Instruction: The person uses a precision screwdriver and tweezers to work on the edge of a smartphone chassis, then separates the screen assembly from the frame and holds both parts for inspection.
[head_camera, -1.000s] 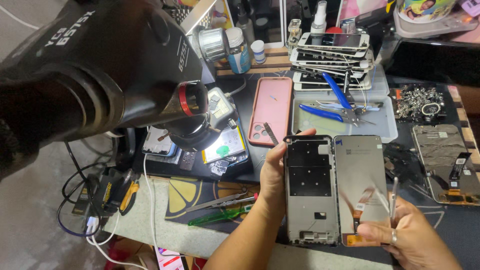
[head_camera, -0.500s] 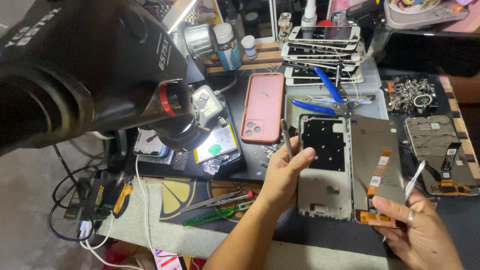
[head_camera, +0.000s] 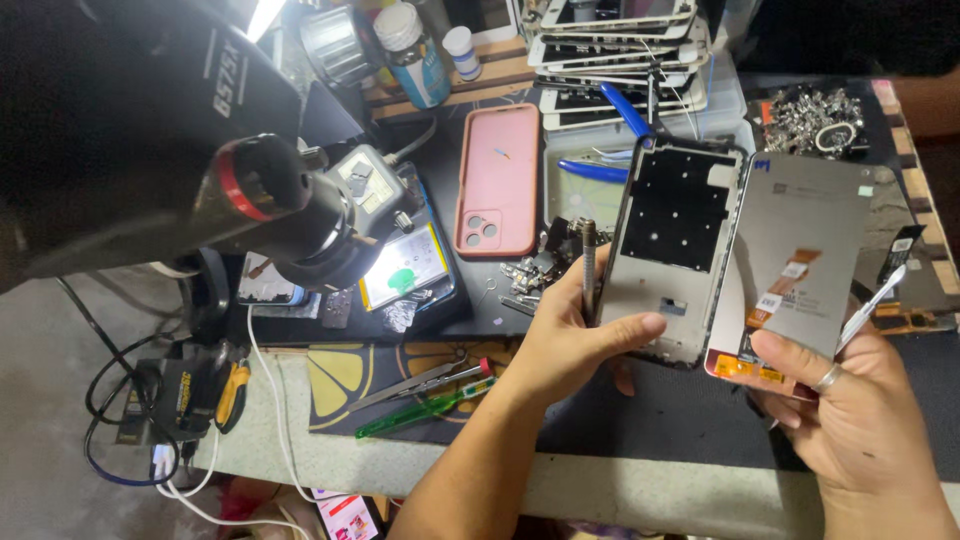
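Observation:
My left hand (head_camera: 575, 335) grips the lower left edge of a grey phone frame (head_camera: 672, 240) and also pinches a thin metal screwdriver (head_camera: 588, 268) upright against it. My right hand (head_camera: 855, 420) holds the bottom of the detached screen panel (head_camera: 805, 255), seen from its grey back with an orange flex cable, and carries slim metal tweezers (head_camera: 872, 300) between its fingers. Frame and panel are lifted side by side, opened like a book, above the dark work mat (head_camera: 660, 410).
A large black microscope head (head_camera: 160, 150) fills the upper left. A pink phone case (head_camera: 497, 180), a stack of screens (head_camera: 620, 50), blue pliers (head_camera: 620, 110), a screw pile (head_camera: 815, 110), bottles (head_camera: 410, 45) and loose tweezers (head_camera: 420, 385) lie around. Cables hang off the left table edge.
Both hands lifted the frame and screen panel up and away from me, tilting them more upright. The view shifted left and downward.

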